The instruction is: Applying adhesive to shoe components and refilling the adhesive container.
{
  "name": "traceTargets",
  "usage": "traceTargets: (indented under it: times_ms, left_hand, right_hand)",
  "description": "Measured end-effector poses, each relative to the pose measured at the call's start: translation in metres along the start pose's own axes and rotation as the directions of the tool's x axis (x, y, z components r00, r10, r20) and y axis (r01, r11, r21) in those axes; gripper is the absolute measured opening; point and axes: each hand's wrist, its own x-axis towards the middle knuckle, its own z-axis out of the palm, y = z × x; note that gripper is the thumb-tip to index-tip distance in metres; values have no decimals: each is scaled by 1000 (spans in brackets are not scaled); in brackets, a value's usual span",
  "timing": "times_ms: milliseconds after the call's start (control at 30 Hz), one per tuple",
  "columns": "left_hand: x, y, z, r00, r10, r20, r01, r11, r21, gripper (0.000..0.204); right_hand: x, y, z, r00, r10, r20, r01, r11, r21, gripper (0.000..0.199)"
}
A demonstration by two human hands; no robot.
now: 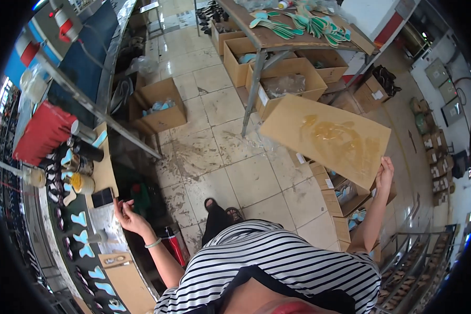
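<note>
My right hand grips the lower right corner of a flat cardboard sheet. The sheet is held out over the floor, and a glossy amber smear that looks like glue covers much of its upper face. Fingers apart and holding nothing, my left hand is at the edge of the workbench on my left. Close to its fingertips lies a flat black rectangular object. Beyond that stands a jar with yellow contents. Light blue shoe pieces are lined up along the dark belt beside the bench.
A metal-legged table bears green and beige insoles. Under it are open cardboard boxes. Another box sits on the tiled floor, left of the middle. A slanting metal bar crosses near the bench. Racks stand at lower right.
</note>
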Motion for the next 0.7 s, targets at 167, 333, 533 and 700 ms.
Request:
traceTargets:
  times_ms: [167, 333, 533, 700]
  left_hand:
    - [6, -32, 70, 985, -13, 171, 8, 1000, 30, 31]
    - [10, -82, 126, 935, -202, 291, 167, 976, 139, 29]
    - [15, -94, 190, 772, -396, 497, 248, 908, 338, 30]
    - [15, -85, 211, 810, -299, 505, 36, 884, 466, 33]
  right_hand:
    - [30, 20, -33, 938, -168, -303, 181, 983, 13, 4]
    - [99, 77, -13, 879, -136, -457, 200, 975, 94, 4]
    - [231, 217, 93, 909, -99, -404, 248, 908, 337, 5]
    - [334, 314, 76, 959, -261, -110, 210, 917, -340, 20]
